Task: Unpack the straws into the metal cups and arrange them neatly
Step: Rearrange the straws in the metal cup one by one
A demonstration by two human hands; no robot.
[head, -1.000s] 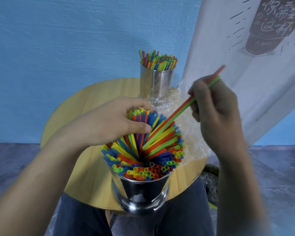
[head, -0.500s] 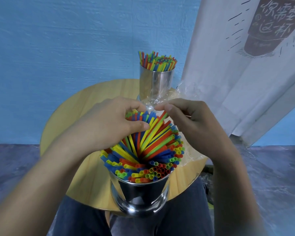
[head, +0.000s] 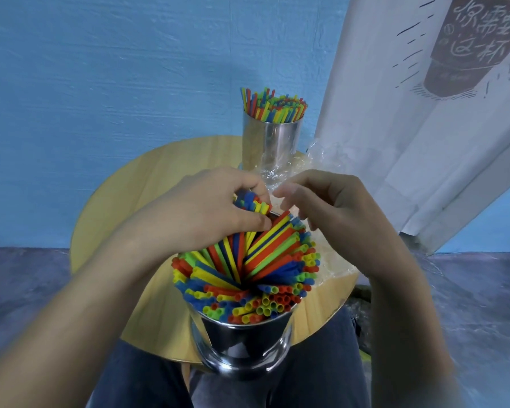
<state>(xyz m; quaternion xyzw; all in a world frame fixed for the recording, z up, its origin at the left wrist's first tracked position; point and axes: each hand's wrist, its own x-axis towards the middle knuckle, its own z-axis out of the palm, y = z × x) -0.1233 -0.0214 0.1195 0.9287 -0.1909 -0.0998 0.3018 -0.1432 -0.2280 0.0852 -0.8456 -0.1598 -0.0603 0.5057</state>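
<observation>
A shiny metal cup [head: 245, 346] stands at the near edge of the round wooden table [head: 165, 172], packed with red, yellow, green and blue straws [head: 248, 272] that fan outward. My left hand [head: 206, 210] is closed around a bunch of these straws at the cup's far side. Just right of it, my right hand [head: 330, 207] hovers over the straws with its fingers curled and apart, holding nothing. A second metal cup [head: 271, 139] full of upright straws [head: 274, 104] stands at the table's far edge.
Crumpled clear plastic wrapping [head: 321, 160] lies on the table between and to the right of the cups. A white printed banner [head: 424, 113] hangs at the right. A blue wall is behind the table. My legs in dark trousers [head: 306, 378] are under the near edge.
My right hand brought two straws down into the near cup, let them go, and now hovers above with its fingers apart. My left hand kept its grip on the bunch.
</observation>
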